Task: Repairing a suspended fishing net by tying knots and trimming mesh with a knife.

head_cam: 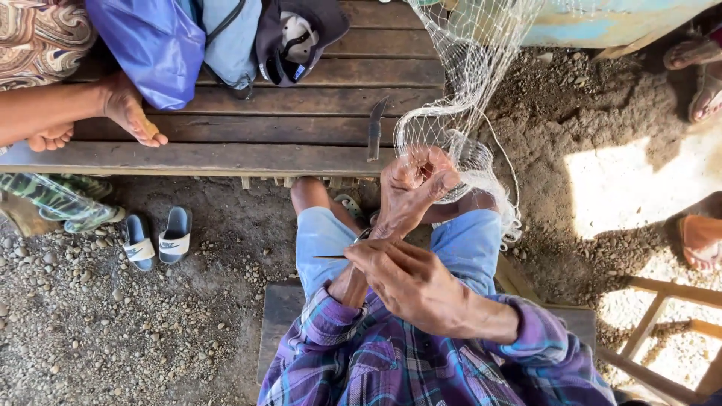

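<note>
Centre frame, above the knees: left hand pinches the white fishing net taut for working, while right hand grips a thin netting needle; knife rests within reach on bench.

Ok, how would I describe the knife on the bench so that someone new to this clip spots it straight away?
Start at the long wooden plank bench across the top of the view. Follow its front edge right to where the white fishing net drapes down. The knife lies just left of the net, a dark, slim, slightly curved blade lying across the planks, unlike the soft bags and cap further left.
</note>
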